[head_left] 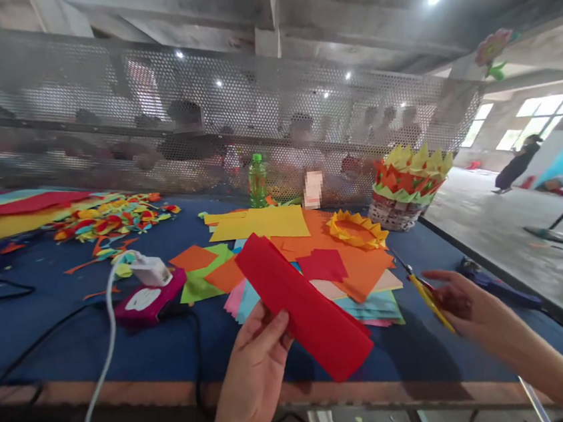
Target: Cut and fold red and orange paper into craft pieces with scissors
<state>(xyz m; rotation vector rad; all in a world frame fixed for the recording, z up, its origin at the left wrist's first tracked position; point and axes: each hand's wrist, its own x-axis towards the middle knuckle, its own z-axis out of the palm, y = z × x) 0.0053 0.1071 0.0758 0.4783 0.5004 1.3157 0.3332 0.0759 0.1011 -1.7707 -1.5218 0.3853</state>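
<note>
My left hand (261,354) pinches a folded red strip (304,302), of paper or thin felt, between thumb and fingers. It is tilted and raised above the near part of the table. At the right, my right hand (465,306) has its fingers at the yellow and red handles of a pair of scissors (431,303), index finger stretched out, blades pointing away to the left. Beneath the red strip lie stacked coloured sheets (377,308), a smaller red piece (321,265) and orange sheets (368,272). Part of the stack is hidden by the strip.
A yellow folded ring (356,230) and a basket (399,208) with folded pieces stand behind. A green bottle (257,181) is near the perforated screen. Left are a magenta power block (150,299), cables and colourful scraps (111,215). A dark-blue tool (500,282) lies right.
</note>
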